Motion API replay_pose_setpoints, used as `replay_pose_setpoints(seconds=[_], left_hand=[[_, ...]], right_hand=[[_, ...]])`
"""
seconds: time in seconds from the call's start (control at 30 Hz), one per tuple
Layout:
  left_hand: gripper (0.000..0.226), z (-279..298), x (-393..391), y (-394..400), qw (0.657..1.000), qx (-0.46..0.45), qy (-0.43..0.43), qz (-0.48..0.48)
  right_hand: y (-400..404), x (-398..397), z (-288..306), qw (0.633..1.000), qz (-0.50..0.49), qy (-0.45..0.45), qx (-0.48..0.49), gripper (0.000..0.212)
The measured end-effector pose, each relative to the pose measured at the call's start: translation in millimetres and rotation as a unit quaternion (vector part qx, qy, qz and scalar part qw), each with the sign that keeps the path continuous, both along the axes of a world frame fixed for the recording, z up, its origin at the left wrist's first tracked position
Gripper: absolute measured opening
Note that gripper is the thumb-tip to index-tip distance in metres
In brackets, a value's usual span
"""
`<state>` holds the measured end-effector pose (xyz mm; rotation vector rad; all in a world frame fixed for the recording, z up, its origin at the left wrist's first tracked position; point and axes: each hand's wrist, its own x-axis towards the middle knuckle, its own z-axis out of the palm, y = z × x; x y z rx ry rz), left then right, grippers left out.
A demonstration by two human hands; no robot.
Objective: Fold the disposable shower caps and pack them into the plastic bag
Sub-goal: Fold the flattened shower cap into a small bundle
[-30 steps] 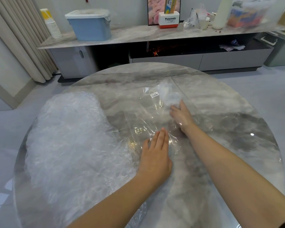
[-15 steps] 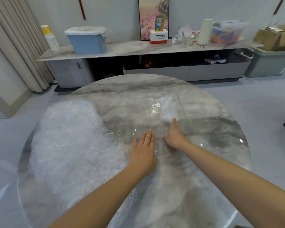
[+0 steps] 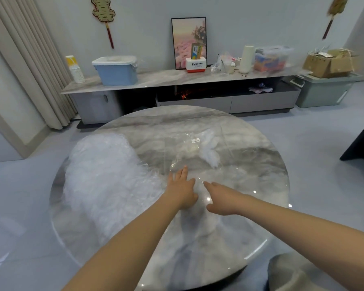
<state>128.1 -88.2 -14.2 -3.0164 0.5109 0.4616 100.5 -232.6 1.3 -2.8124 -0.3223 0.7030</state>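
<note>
Shower caps (image 3: pixel 105 181) lie in a large, fluffy white heap on the left half of the round marble table (image 3: pixel 250 238), and this heap looks unfolded and loose. The clear plastic bag (image 3: pixel 198 156) lies flat on the table beyond the hands, near the middle, with a small white label (image 3: pixel 195 140) on its far part. Inside it, toward the far right, sits a small white crumpled mass (image 3: pixel 209 151) that seems to be one packed cap or a few, though the film's glare makes a count impossible.

The left hand (image 3: pixel 182 189) rests flat on the near part of the bag, palm down, fingers straight and pointing away, pressing the film to the table. The right hand (image 3: pixel 221 198) lies just beside it, fingers stretched out toward the left hand, its fingertips at or very near the bag's near edge; whether it touches the film I cannot tell. Neither hand grips anything.

By my judgement the task is at an early stage: only a little is in the bag, and the great bulk of the heap is left to fold and pack. The present step looks like smoothing the bag flat, perhaps to push air out or settle what is inside. After that, a fresh cap from the heap would need folding and slipping in.
</note>
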Motion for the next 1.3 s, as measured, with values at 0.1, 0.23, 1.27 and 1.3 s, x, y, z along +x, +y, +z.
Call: replay_pose_setpoints(seconds=[0.1, 0.23, 1.27, 1.3], left_hand=[[0.054, 11, -26, 11, 1.000, -0.015, -0.002, -0.003], [0.052, 13, -57, 29, 1.000, 0.010, -0.011, -0.002], [0.011, 9, -95, 50, 0.937, -0.326, -0.082, 0.093], [0.012, 9, -98, 46, 0.939, -0.329, -0.075, 0.065]], right_hand=[[-2, -20, 4, 0.999, 0.033, -0.014, -0.013, 0.078], [-4, -32, 3, 0.998, 0.044, -0.028, -0.017, 0.075], [7, -48, -9, 0.967, 0.117, -0.181, 0.138, 0.076], [5, -49, -8, 0.963, 0.126, -0.195, 0.138, 0.071]])
